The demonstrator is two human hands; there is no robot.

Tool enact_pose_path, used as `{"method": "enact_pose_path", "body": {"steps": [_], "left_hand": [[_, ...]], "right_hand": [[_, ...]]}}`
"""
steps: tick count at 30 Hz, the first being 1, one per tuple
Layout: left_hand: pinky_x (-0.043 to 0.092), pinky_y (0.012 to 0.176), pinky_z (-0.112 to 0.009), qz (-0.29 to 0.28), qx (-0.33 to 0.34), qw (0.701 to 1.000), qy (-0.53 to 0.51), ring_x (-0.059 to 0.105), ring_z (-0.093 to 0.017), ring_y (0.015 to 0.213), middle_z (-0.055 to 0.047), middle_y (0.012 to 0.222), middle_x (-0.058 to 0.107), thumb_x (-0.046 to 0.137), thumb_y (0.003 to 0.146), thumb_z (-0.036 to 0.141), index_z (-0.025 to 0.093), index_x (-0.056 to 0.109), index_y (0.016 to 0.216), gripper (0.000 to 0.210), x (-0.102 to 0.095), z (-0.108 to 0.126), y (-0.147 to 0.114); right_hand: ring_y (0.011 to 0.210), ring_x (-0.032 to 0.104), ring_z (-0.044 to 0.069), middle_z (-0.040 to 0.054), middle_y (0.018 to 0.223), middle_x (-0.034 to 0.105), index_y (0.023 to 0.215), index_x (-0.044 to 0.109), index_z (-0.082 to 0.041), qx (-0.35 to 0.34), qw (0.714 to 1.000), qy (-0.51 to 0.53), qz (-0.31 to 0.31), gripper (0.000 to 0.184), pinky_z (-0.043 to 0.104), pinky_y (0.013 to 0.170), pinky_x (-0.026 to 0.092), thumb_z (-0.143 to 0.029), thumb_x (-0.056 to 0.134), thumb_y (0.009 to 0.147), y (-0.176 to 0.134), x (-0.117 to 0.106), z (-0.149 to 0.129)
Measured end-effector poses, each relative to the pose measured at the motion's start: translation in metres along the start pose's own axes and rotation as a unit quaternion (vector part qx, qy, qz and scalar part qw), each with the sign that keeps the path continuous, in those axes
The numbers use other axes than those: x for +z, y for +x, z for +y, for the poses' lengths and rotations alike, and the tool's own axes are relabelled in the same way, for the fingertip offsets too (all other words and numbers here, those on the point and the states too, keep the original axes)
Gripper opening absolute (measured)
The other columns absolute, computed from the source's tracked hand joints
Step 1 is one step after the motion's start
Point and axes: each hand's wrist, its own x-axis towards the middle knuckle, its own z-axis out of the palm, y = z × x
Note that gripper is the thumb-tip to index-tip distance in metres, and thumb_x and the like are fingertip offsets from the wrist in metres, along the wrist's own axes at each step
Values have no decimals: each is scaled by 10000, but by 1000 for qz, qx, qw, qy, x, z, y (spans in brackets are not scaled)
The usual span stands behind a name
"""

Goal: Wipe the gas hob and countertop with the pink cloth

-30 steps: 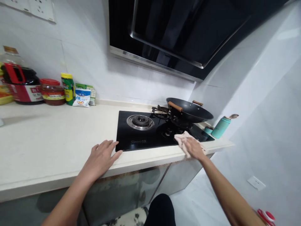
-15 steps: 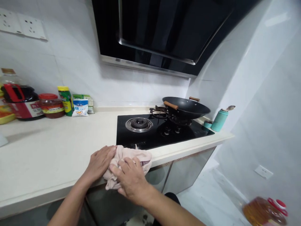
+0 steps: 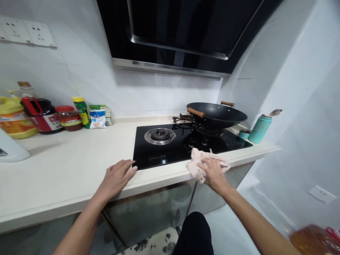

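My right hand grips a pale pink cloth and presses it on the counter's front edge, by the lower right part of the black gas stove. Part of the cloth overlaps the stove's glass edge. My left hand rests flat on the white counter, fingers stretched out, fingertips beside the stove's near left corner. It holds nothing. On the stove's right burner sits a black wok with wooden handles. The left burner is bare.
A teal bottle with a spoon-like end sticking out stands right of the stove, beside a small teal cup. Sauce jars, a seasoning bag and a yellow jug line the wall. The range hood hangs above.
My right hand has carried the cloth rightward along the counter edge. My left hand has come off the cloth and now lies on the counter. The view has shifted slightly.
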Motion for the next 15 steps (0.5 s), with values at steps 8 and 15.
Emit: {"method": "enact_pose_path", "body": {"steps": [8, 15], "left_hand": [[333, 1140, -500, 4, 6, 1000, 1, 490, -286, 1387, -108, 1432, 618, 331, 1004, 592, 237, 605, 1359, 572, 0, 4, -3], [348, 1103, -505, 27, 18, 999, -4, 507, -294, 1348, -123, 1395, 632, 348, 1008, 564, 213, 614, 1331, 547, 4, 9, -5]], "right_hand": [[1227, 501, 368, 217, 1317, 567, 1260, 596, -140, 117, 985, -101, -77, 612, 467, 1034, 371, -340, 729, 697, -61, -19, 180], [1137, 536, 374, 193, 1254, 571, 1281, 566, -185, 173, 957, -195, -130, 610, 462, 938, 412, -369, 731, 723, -67, -29, 195]]}}
